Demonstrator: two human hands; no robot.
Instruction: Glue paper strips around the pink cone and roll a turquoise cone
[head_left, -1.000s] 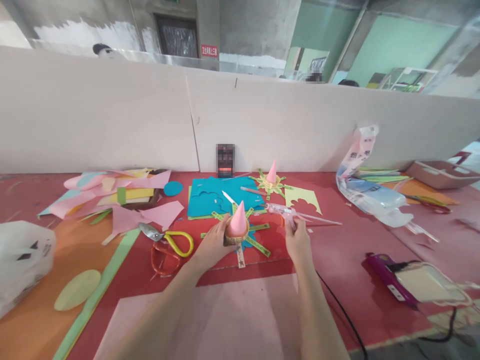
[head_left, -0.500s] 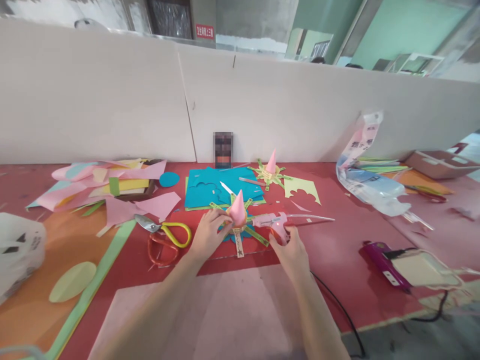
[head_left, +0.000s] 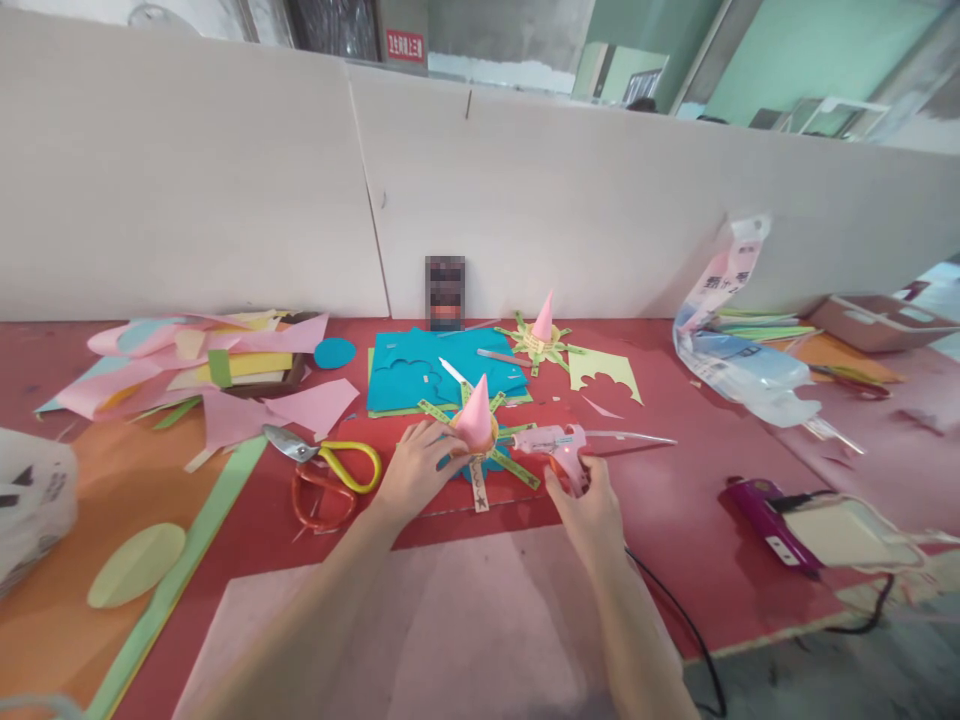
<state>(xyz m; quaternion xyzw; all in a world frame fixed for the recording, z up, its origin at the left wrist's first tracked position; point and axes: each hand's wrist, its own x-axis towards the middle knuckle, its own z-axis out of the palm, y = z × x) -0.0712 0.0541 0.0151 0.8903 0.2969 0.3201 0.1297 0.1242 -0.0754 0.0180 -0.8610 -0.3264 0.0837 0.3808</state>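
Observation:
A paper craft with a pink cone [head_left: 476,420], green strips round it and a blue scalloped base [head_left: 491,468] stands on the red table in front of me. My left hand [head_left: 421,465] is closed on its left side, fingers against the band under the cone. In my right hand [head_left: 589,505] is a pink glue gun [head_left: 559,445], held by its handle. Its nozzle points left toward the craft, and a clear glue stick [head_left: 630,437] sticks out of its back. A similar finished-looking craft [head_left: 541,335] stands farther back.
Red-and-yellow-handled scissors [head_left: 326,470] lie left of my hand. Blue paper sheets [head_left: 405,370] are behind the craft, and paper scraps [head_left: 202,370] heap at the left. Rightward are a plastic bag [head_left: 750,360], a purple power strip [head_left: 772,525] and a black cord [head_left: 682,610].
The glue gun and my right hand have shifted slightly right, so the nozzle is a little farther from the cone. My left hand stays at the craft.

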